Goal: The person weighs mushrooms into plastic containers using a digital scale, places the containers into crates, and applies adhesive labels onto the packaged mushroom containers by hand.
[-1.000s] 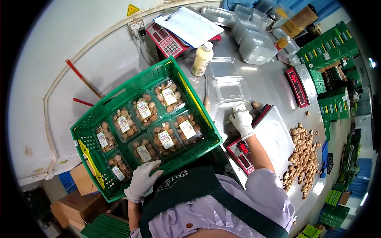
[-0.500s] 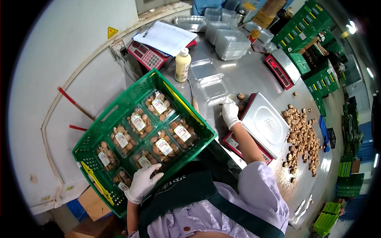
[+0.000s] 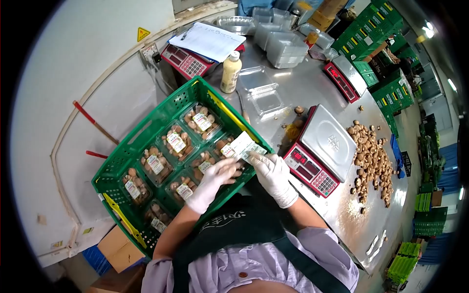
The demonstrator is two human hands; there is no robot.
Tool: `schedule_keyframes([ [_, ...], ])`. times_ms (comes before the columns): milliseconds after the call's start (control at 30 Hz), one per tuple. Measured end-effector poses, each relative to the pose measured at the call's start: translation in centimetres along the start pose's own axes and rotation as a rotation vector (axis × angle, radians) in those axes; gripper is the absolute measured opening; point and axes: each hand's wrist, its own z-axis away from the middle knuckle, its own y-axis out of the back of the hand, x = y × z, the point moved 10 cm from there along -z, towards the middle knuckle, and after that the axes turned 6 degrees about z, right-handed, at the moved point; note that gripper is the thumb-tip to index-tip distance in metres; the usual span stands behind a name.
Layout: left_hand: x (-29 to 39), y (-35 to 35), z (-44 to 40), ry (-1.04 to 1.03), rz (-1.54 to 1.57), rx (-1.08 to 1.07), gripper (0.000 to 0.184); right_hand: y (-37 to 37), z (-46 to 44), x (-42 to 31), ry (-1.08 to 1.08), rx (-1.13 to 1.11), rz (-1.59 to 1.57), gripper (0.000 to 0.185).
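My right hand, in a white glove, is closed on a small stack of printed labels above the near right side of the green crate. Beside it my gloved left hand has its fingers stretched out over the packs, holding nothing I can see. Inside the crate lie several clear plastic packs of mushrooms, most showing a white and green label. The hands and labels partly cover the packs on the near right.
Right of the crate stands a red digital scale with a bare steel plate. Loose mushrooms are heaped beyond it. A bottle, clear trays, a second scale with a clipboard and a third scale stand farther back.
My right hand has come from the table behind the scale to the crate, now with labels in it. My left hand has moved right and up from the crate's near edge.
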Motion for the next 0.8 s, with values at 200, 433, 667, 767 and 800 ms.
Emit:
schedule_keyframes([
  [200, -0.7, 0.2, -1.8, -0.154, 0.095, 0.144, 0.024, -0.4, 2.6, -2.3, -0.091, -0.116, -0.125, 0.046],
  [433, -1.3, -0.9, -2.3, -0.218, -0.131, 0.122, 0.017, 1.1, 7.0, 2.9, -0.689, 0.055, -0.373, 0.039],
  [667, -4.4, -4.6, -2.9, -0.081, -0.15, -0.076, 0.02, -0.6, 12.4, 3.8, -1.028, -0.126, -0.709, 0.037],
  [767, -6.1, -6.7, -2.9, -0.029, -0.118, -0.206, 0.021, 0.4, 14.1, 3.7, -1.055, -0.083, -0.724, 0.038],
  [800, -6.6, -7.5, -2.7, 0.01, -0.119, -0.233, 0.022, 0.5, 14.6, 3.7, -1.064, -0.1, -0.699, 0.039],
])
